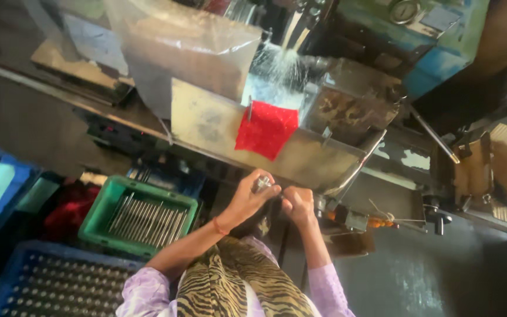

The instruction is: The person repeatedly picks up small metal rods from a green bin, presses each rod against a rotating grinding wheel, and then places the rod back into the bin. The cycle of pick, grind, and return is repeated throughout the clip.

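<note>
1. A small metal part (263,184) sits pinched in the left hand's (252,196) fingertips, raised in front of the machine (347,117).
2. The right hand (298,202) is curled shut just beside it; what it grips cannot be told.
3. A green crate (104,208) of metal rods (148,220) lies to the left.

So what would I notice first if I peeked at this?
Probably the bright red cloth hanging on the metal machine in the middle. Just below, the left hand pinches a small shiny metal piece beside the right hand. A green crate of metal rods sits at left.
</note>
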